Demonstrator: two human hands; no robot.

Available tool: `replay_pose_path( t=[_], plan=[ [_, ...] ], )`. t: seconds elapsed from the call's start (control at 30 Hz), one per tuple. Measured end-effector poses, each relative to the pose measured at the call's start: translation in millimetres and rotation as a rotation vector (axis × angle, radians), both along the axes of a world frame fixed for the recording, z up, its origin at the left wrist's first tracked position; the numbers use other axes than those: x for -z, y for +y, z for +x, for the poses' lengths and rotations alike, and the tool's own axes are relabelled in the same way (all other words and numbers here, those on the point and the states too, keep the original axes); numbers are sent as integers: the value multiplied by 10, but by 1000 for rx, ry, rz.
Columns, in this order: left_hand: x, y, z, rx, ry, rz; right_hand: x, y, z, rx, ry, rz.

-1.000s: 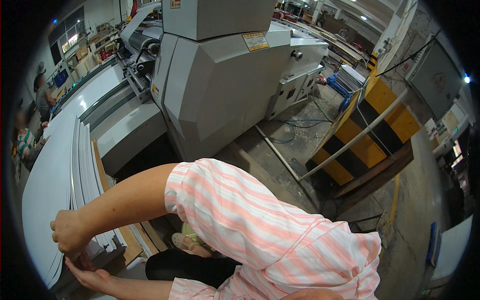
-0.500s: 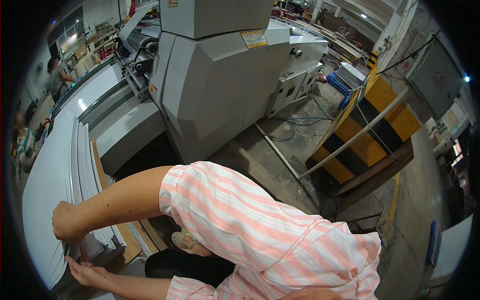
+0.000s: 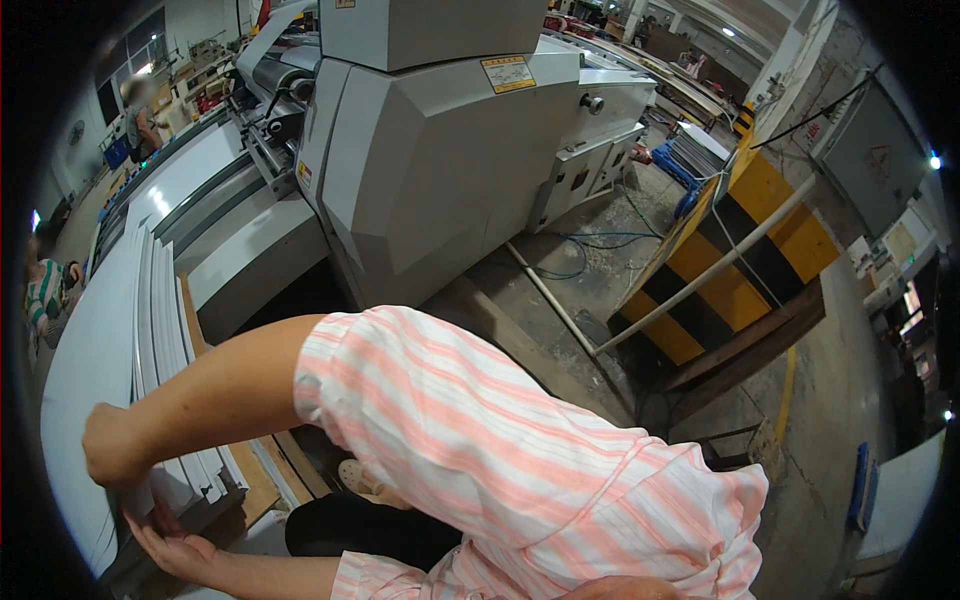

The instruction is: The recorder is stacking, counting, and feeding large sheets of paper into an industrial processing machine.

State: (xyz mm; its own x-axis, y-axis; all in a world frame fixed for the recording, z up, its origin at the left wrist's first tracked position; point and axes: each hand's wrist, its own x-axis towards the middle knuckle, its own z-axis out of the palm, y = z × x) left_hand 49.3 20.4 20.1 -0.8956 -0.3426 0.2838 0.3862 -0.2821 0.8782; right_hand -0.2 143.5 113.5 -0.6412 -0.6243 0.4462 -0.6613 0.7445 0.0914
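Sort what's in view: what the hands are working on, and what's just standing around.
In hand:
sheet stack, upright on edge
right hand, gripping its near end
left hand, open under its corner

Standing around:
grey machine
yellow-black barrier
blue cable
wooden pallet

We stand on a worn concrete floor (image 3: 600, 270) beside a large grey machine (image 3: 440, 150). A yellow-and-black striped barrier (image 3: 740, 250) rises at right, blue cables (image 3: 590, 245) trail below, and ceiling lights (image 3: 727, 32) glow beyond.
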Motion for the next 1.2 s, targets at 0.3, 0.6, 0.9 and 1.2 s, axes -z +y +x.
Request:
replay_pose_path(
  t=[0.3,0.6,0.9,1.2],
  plan=[
    [-36,44,-90,-123,-47,12,-3,27,112,-29,71,-66],
    [222,-127,-277,-169,-114,-1,265,87,40,85,-112,82],
    [108,-13,-177,-152,-116,63,129,-19,97,6,-292,-57],
    [138,-99,-233,-129,-134,-5,7,-56,130,78,-262,-48]
  ],
)
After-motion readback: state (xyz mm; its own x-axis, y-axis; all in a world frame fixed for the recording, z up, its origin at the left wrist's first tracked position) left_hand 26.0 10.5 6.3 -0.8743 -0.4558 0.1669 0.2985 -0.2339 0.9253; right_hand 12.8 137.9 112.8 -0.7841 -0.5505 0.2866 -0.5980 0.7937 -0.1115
